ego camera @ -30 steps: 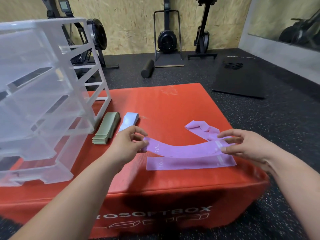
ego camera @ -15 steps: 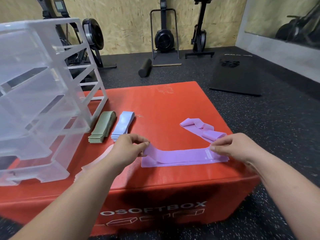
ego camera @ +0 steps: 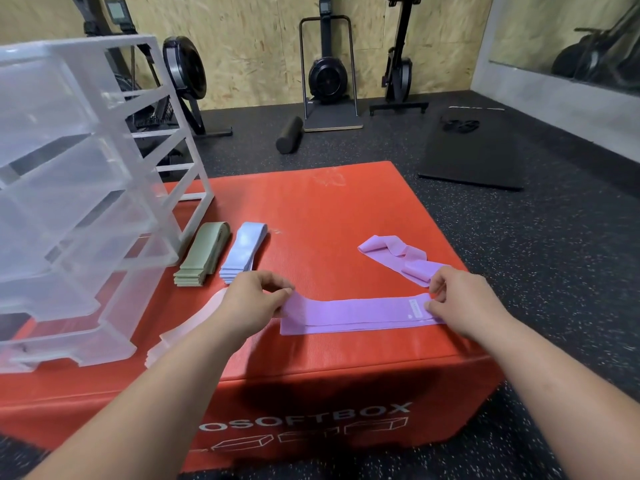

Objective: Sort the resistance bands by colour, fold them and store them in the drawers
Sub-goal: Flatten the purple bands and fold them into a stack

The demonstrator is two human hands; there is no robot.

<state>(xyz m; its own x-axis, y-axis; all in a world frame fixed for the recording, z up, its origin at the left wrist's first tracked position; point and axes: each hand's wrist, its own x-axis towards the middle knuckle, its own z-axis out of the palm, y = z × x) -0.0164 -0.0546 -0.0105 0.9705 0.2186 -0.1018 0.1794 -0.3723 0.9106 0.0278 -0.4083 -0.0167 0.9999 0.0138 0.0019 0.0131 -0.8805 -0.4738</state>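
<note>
Surface: we're working on a red soft plyo box (ego camera: 311,209) that sits on speckled black rubber floor (ego camera: 519,254), with an OSB wall (ego camera: 249,46) behind (gym room). On the floor we count three flywheel machines (ego camera: 327,74) along the wall, one foam roller (ego camera: 289,135) and one black mat (ego camera: 474,157).

On the box there is one clear drawer unit (ego camera: 86,168) at far left. Just right of it lie one green folded stack (ego camera: 202,252) and one blue folded stack (ego camera: 242,252), side by side. One pink stack (ego camera: 187,330) is partly under our left forearm.

The flat purple band (ego camera: 356,313) lies near the front edge, layered; we can't tell the exact layer count. Our left hand (ego camera: 249,303) pinches its left end, thumb against fingers. Our right hand (ego camera: 464,303) pinches the right end by the white label. One loose purple band (ego camera: 391,252) lies crumpled just behind the right hand.
</note>
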